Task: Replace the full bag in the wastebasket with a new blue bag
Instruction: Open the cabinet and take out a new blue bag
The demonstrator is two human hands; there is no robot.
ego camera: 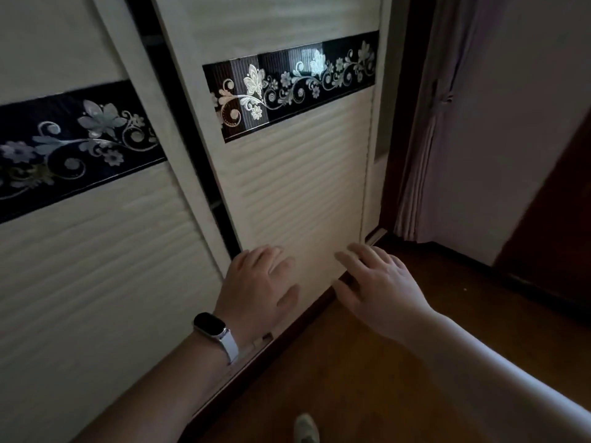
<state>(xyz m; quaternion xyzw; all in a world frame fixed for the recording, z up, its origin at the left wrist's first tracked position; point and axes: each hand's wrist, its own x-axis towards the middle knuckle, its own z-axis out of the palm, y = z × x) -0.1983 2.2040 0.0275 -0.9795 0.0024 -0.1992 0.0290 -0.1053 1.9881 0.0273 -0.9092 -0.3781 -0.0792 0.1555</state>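
No wastebasket and no bag are in view. Both my hands reach toward the lower part of a cream sliding wardrobe door with a black floral band. My left hand, a smart band on its wrist, lies near that door's left edge with fingers spread, holding nothing. My right hand hovers near the door's bottom right corner, fingers apart and empty. Whether either hand touches the door I cannot tell.
A second sliding door overlaps on the left, with a dark gap between the two. A pale curtain hangs at the right beside a wall. Brown wooden floor lies below; a foot shows at the bottom edge.
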